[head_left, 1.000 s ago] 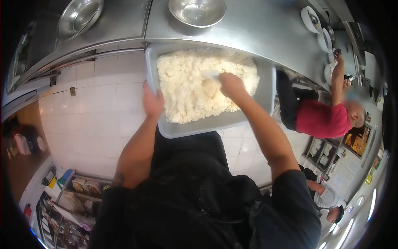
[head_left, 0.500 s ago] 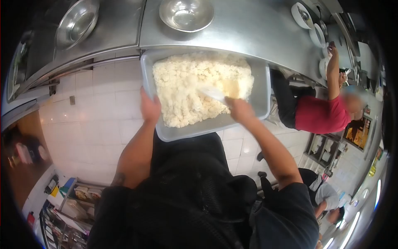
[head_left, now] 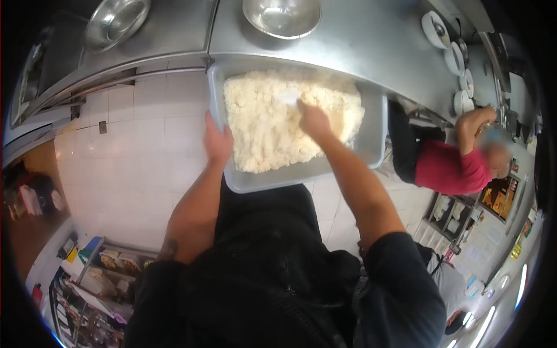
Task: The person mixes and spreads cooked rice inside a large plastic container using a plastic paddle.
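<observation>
A grey plastic tub (head_left: 373, 133) in front of my body holds a broad mass of cooked white rice (head_left: 261, 127). My left hand (head_left: 218, 141) is closed on the tub's left wall, its thumb on the inner side. Over the middle of the rice, my right hand (head_left: 315, 122) grips a white rice paddle (head_left: 288, 97). The paddle's blade points up and left, lying in the rice near the far side and partly blending with it.
A steel counter (head_left: 360, 43) runs along the tub's far side, with a metal bowl (head_left: 282, 17) on it. Another metal bowl (head_left: 118, 23) sits further left. White bowls (head_left: 435, 29) line the counter's right end. A person in a red shirt (head_left: 449, 168) stands at the right.
My right hand and the paddle have moved toward the far side of the rice and slightly left. The left hand stays on the tub wall. The whole view has shifted a little.
</observation>
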Demonstrator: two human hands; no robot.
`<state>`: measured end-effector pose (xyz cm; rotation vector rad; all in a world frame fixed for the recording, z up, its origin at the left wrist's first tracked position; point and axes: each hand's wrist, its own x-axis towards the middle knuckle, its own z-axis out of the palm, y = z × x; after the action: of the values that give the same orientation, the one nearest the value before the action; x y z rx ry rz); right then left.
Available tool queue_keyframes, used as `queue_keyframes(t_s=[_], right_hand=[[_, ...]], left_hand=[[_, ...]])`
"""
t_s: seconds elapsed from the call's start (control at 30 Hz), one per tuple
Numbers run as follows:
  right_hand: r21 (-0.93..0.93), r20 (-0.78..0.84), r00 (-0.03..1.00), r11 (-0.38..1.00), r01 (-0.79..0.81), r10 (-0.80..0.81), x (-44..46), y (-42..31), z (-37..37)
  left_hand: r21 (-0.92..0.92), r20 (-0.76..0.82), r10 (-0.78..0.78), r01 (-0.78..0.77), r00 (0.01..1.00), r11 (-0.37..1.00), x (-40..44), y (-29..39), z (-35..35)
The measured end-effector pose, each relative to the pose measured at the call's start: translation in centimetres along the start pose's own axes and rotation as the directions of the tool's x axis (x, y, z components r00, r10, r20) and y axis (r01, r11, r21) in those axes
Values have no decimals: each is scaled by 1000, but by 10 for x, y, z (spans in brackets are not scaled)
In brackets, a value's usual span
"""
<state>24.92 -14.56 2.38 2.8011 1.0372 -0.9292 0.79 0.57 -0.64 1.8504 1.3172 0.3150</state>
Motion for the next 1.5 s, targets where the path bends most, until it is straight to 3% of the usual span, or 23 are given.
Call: queue_keyframes(t_s=[0.07, 0.17, 0.23, 0.33, 0.47, 0.53, 0.57, 0.63, 0.67, 0.8, 0.87, 1.0, 1.03, 1.1, 1.13, 1.23, 1.3, 1.33, 1.4, 1.5], right_hand=[[86, -131, 989, 993, 79, -67, -33, 9, 15], [219, -52, 995, 972, 89, -79, -90, 19, -34], [72, 101, 995, 997, -6, -2, -105, 24, -72], [-85, 214, 976, 995, 60, -41, -80, 14, -99], [-264, 295, 955, 962, 65, 17, -9, -22, -24], [21, 217, 976, 999, -35, 29, -13, -14, -5], [17, 217, 976, 999, -39, 34, -22, -8, 5], [295, 145, 986, 948, -122, 82, -43, 10, 32], [272, 46, 999, 962, -32, 21, -55, 16, 47], [255, 148, 989, 967, -19, -20, -104, 20, -9], [80, 212, 977, 997, 8, -24, -111, 26, -68], [-278, 120, 962, 922, 269, -244, -66, -3, -124], [-325, 219, 944, 894, 308, -245, -43, -12, -114], [-245, 265, 946, 936, 254, -187, -4, -32, -61], [-257, 288, 954, 954, 154, -76, 3, -58, -51], [-195, 183, 978, 971, 135, -99, 3, -59, -6], [47, 119, 988, 995, 90, -95, -14, -37, 9], [43, 112, 989, 995, 90, -94, -24, -25, 12], [263, -67, 988, 952, 155, -142, -55, 4, 13], [124, 98, 986, 985, 123, -135, -93, 37, -68]], left_hand=[[-4, -13, -19, 19, 1000, 1000, 2, 6, -3], [21, 22, -66, 66, 998, 998, -5, 5, -7], [32, 29, -80, 79, 996, 996, -3, 6, -5], [51, 17, -67, 66, 998, 997, -4, 6, -6], [61, 9, -89, 88, 996, 994, 0, 7, -5], [38, 13, -70, 70, 997, 997, -6, 7, -7], [58, 21, -83, 82, 996, 995, -6, 9, -7], [61, 23, -73, 72, 997, 996, -3, 9, -5], [67, 13, -71, 70, 997, 995, -3, 1, -1], [69, 37, -116, 114, 993, 991, -3, 10, -7], [52, 37, -112, 110, 993, 993, -3, 10, -8], [66, 9, -83, 82, 996, 994, -2, 5, -5], [76, 2, -89, 88, 996, 993, -1, 5, -5], [63, 16, -109, 107, 994, 992, -1, 7, -5], [71, 16, -115, 114, 993, 991, -2, 9, -6], [64, 23, -95, 94, 995, 994, -3, 11, -8], [78, 15, -96, 94, 995, 993, -1, 10, -4], [71, 14, -90, 89, 996, 993, 1, 11, -3], [53, 3, -61, 61, 998, 997, -2, 8, -5], [35, 36, -99, 98, 994, 995, -1, 12, -8]])
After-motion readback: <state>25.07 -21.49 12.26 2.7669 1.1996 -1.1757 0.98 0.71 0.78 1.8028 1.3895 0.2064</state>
